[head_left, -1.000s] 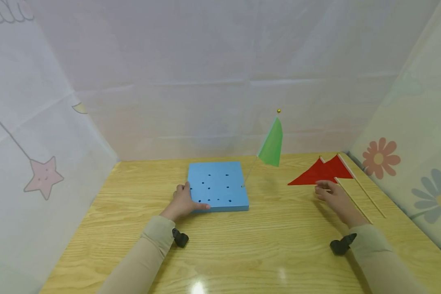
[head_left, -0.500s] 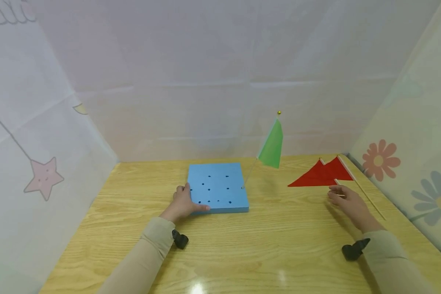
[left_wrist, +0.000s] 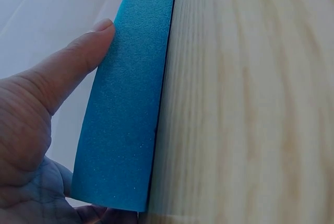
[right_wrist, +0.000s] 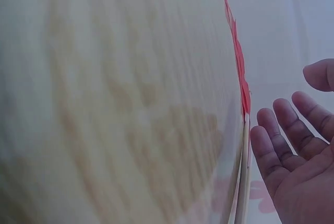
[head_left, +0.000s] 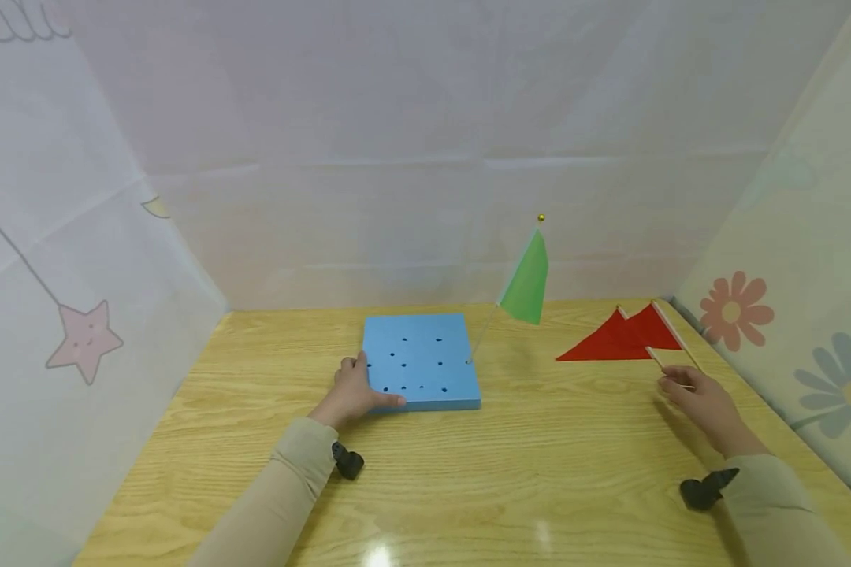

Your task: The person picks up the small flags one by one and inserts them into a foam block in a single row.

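My left hand (head_left: 351, 394) grips the front left corner of a blue foam block (head_left: 425, 350) with several small holes in its top. In the left wrist view the thumb lies on the upper edge of the block's side (left_wrist: 125, 93). A green flag (head_left: 527, 279) leans to the right, its thin stick in a hole at the block's right edge. Over the sticks of two overlapping red pennant flags (head_left: 620, 339) is my right hand (head_left: 702, 402). Its thumb and fingers stand apart in the right wrist view, beside the flag sticks (right_wrist: 241, 172), holding nothing.
The wood-grain table (head_left: 525, 472) carries the block and flags. A pale cloth backdrop (head_left: 397, 197) rises behind it and on both sides, with a printed star (head_left: 85, 342) at left and printed flowers (head_left: 730, 307) at right.
My right hand has moved right and slightly nearer, from beside the red cloth to over the flag sticks. My left hand and the block stay put.
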Demonstrator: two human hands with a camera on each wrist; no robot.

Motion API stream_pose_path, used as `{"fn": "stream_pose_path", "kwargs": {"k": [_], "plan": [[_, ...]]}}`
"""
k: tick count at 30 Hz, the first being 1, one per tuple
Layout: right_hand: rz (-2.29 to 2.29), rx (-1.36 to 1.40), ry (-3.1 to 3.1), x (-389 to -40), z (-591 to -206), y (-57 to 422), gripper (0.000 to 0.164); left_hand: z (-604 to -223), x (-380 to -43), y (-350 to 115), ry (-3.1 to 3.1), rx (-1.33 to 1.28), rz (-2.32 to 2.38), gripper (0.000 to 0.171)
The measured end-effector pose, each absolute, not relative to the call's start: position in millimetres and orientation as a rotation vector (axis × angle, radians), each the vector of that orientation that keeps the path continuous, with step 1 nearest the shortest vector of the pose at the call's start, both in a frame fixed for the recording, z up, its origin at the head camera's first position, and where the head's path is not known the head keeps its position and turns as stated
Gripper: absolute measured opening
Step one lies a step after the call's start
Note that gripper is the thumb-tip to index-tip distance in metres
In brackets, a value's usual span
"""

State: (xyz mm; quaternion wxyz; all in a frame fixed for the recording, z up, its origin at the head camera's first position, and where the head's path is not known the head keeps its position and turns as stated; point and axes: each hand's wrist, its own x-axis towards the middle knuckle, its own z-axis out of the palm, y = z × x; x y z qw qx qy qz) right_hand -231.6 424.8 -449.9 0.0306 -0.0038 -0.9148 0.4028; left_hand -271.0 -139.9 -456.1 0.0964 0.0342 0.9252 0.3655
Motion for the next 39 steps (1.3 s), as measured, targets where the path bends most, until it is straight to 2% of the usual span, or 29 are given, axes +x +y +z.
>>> {"fn": "stream_pose_path", "kwargs": {"k": [14,39], "plan": [[1.216,-0.111,-2.859,-223.3,-441.2,438.3,0.053,-451.3,-268.4,-139.3,2.731,0.115,1.087,0.129],[1.119,-0.106,-2.841,-212.2,-443.1,464.1,0.051,-452.5,-266.2,-142.0,2.727,0.105,1.101,0.13]]}}
